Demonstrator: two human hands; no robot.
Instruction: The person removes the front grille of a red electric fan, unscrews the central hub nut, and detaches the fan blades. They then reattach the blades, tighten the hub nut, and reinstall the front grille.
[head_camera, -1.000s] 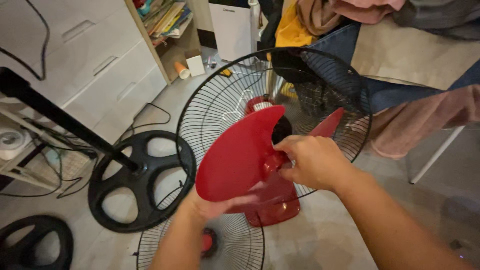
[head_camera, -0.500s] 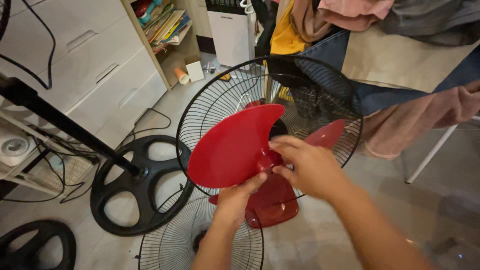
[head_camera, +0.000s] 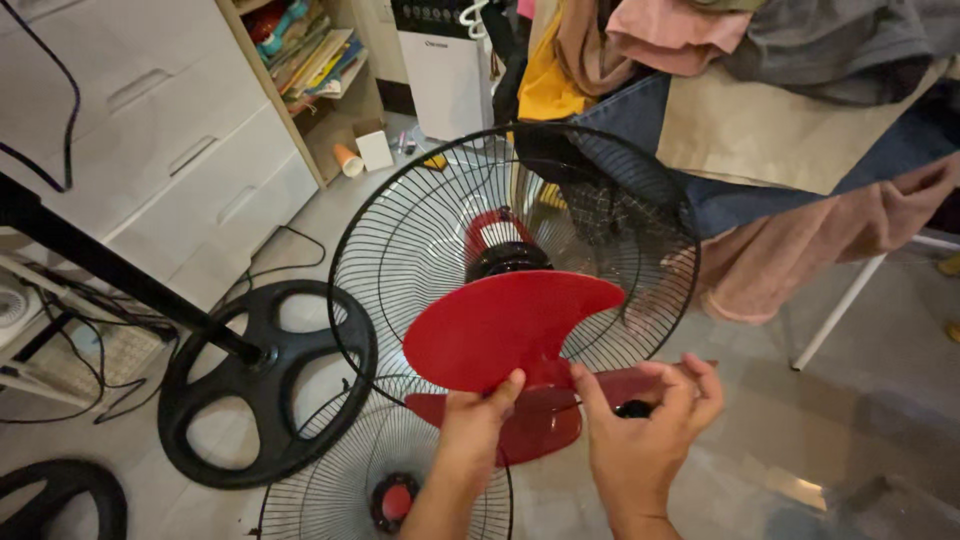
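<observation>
The red fan blade (head_camera: 505, 335) sits mid-frame, gripped at its lower edge by the left hand (head_camera: 475, 430); the right hand (head_camera: 640, 435) pinches a small black cap (head_camera: 632, 409) beside it. Behind stands the wire fan guard (head_camera: 420, 220), with a black round base (head_camera: 265, 385) at left and a second grille (head_camera: 330, 490) below.

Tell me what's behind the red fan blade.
Behind the red fan blade stands the rear wire guard with the red-and-black motor at its centre. The blade covers the guard's lower part.
</observation>
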